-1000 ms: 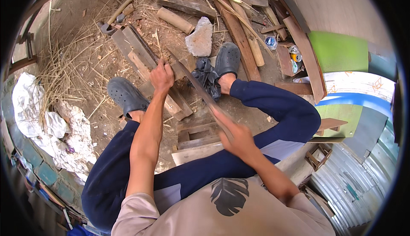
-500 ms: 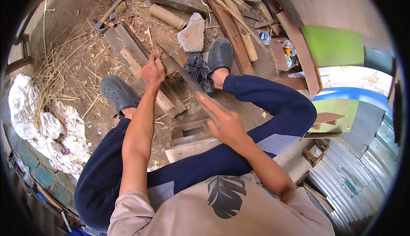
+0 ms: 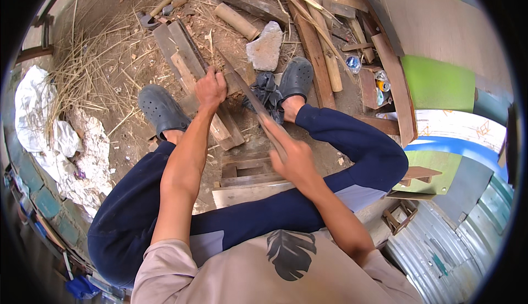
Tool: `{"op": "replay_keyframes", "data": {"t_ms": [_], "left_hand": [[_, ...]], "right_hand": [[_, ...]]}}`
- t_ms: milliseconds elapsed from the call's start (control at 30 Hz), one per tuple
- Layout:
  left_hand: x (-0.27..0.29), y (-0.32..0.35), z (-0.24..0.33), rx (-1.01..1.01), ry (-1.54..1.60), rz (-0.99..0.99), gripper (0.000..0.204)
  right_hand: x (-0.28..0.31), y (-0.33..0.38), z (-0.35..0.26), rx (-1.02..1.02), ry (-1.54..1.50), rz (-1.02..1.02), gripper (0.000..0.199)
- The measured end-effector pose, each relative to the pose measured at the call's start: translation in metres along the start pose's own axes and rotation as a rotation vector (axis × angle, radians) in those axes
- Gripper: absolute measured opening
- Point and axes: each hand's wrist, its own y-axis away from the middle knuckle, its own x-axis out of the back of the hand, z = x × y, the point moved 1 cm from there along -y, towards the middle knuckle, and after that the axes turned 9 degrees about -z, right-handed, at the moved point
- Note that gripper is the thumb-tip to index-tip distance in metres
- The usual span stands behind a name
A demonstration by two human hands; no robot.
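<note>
My right hand (image 3: 295, 160) is wrapped around the handle of a machete (image 3: 242, 85). Its long dark blade slants away to the far left, with the tip beyond my left hand. My left hand (image 3: 211, 90) is closed in a fist over a low stand of wooden planks (image 3: 165, 41), just left of the blade. Whatever its fingers grip is hidden. A pale piece of wood (image 3: 183, 68) lies along the stand. Beside the blade, a crumpled black plastic bag (image 3: 266, 94) sits on the ground near my right shoe (image 3: 297, 77).
A stone block (image 3: 265, 47), a bamboo piece (image 3: 236, 21) and a dark beam (image 3: 252, 4) lie ahead. Long boards (image 3: 313, 45) stretch at the right. Straw (image 3: 91, 73) and a white sack (image 3: 36, 108) cover the left. A small wooden frame (image 3: 250, 173) stands before my lap.
The whole view has shifted, so the ground things appear farther right. Against the ground, the machete has slid slightly forward with my right hand. My left hand stays at the planks.
</note>
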Motion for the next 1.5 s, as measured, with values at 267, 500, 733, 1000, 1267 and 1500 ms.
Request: {"op": "replay_keyframes", "data": {"t_ms": [267, 500, 733, 1000, 1267, 1500], "left_hand": [[-0.011, 0.007, 0.009, -0.03, 0.036, -0.011, 0.028], [-0.003, 0.003, 0.0, 0.01, 0.003, -0.011, 0.028], [-0.004, -0.005, 0.008, -0.064, 0.03, -0.019, 0.03], [-0.003, 0.0, -0.001, -0.006, 0.008, -0.005, 0.033], [-0.007, -0.002, 0.003, 0.036, 0.031, 0.043, 0.027], [0.0, -0.004, 0.005, 0.041, 0.032, 0.071, 0.028]], "right_hand": [[-0.015, -0.072, 0.033, 0.088, -0.007, 0.078, 0.071], [0.01, 0.038, -0.007, 0.085, -0.027, 0.105, 0.075], [-0.017, -0.066, 0.031, 0.189, -0.073, 0.156, 0.067], [0.007, 0.053, 0.018, 0.081, -0.048, 0.128, 0.068], [-0.012, -0.081, 0.074, 0.284, -0.117, 0.145, 0.066], [0.014, -0.062, -0.016, -0.058, 0.037, -0.025, 0.066]]}}
